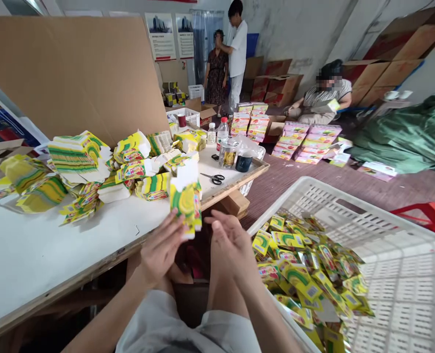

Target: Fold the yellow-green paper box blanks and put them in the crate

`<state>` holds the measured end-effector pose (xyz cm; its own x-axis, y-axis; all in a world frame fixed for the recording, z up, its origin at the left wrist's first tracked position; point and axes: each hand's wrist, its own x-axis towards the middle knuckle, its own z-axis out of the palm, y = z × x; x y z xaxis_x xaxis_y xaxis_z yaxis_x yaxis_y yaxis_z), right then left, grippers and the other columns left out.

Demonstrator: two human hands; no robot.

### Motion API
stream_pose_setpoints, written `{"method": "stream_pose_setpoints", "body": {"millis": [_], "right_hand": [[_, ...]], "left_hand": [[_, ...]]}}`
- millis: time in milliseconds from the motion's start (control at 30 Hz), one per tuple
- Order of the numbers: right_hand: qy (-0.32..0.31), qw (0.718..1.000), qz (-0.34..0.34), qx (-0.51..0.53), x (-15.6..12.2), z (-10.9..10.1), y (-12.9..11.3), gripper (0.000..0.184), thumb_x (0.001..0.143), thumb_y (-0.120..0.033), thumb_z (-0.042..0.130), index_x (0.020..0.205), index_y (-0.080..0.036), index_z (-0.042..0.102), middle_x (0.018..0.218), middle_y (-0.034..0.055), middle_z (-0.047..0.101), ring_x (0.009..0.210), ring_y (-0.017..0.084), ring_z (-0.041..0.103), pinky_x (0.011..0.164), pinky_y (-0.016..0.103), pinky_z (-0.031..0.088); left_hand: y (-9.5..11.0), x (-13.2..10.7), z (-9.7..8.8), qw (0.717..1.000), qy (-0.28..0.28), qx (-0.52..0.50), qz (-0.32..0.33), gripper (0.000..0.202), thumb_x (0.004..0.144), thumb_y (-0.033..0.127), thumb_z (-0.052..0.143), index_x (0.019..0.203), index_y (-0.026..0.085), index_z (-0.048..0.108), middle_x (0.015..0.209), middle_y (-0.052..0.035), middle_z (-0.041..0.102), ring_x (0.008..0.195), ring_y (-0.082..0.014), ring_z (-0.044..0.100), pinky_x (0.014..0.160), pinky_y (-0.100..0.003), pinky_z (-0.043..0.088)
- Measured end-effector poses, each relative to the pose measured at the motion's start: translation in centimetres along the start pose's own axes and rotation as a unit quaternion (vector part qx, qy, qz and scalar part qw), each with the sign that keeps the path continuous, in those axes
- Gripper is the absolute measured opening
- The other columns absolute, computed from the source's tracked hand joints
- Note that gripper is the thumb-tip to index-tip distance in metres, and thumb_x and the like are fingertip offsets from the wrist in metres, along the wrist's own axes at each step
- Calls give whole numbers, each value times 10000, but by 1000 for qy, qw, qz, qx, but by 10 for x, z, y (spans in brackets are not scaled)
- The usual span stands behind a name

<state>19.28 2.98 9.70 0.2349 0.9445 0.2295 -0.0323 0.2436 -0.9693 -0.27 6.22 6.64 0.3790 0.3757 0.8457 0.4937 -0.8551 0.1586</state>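
Note:
My left hand (163, 245) is closed on a small printed carton (183, 203), yellow and green with white flaps standing open at its top. The carton is held upright over the table's front edge. Just right of it is my right hand (232, 241), empty, its thumb and fingers apart and slightly bent. Beside that hand stands a white plastic crate (404, 264) with many small yellow and green packets (300, 274) inside. Behind the carton, stacks of flat yellow cartons (76, 157) lie heaped on the white table (26, 264).
Scissors (214, 178), a dark mug (244, 162), a jar (228, 153) and a red-capped bottle (222, 131) stand or lie at the table's right end. A large cardboard sheet (74, 73) rises behind the cartons. Pink box stacks (291, 139) are on the floor near a seated person (324, 95).

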Motion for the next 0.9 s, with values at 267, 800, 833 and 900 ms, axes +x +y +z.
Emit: {"method": "stream_pose_setpoints", "body": {"millis": [267,800,833,900], "right_hand": [[1,967,186,174,-30,20,60,381,712,-450,843,882,-209,602,728,15,738,669,195,706,646,310,571],[-41,961,204,182,-56,30,66,347,697,-426,852,900,-184,710,881,63,776,787,216,714,751,337,565],[-44,962,206,175,-56,31,67,331,709,-434,842,871,-182,700,833,57,769,742,213,709,722,336,563],[-38,966,206,155,-58,32,70,310,739,-446,815,816,-184,668,755,44,749,665,200,688,672,326,554]], "left_hand": [[46,-48,-2,837,65,-349,-416,529,917,370,656,1423,256,545,1471,-108,566,1406,-309,462,1172,-439,403],[35,-42,13,536,-14,-587,-607,463,785,452,784,1154,175,740,1075,-153,782,960,-307,744,835,-406,590],[35,-42,14,548,-11,-569,-613,465,786,465,779,1142,169,740,1030,-146,790,923,-300,750,811,-398,593],[35,-44,16,575,-8,-533,-620,457,791,487,765,1107,158,739,962,-126,797,876,-288,754,777,-382,593]]}}
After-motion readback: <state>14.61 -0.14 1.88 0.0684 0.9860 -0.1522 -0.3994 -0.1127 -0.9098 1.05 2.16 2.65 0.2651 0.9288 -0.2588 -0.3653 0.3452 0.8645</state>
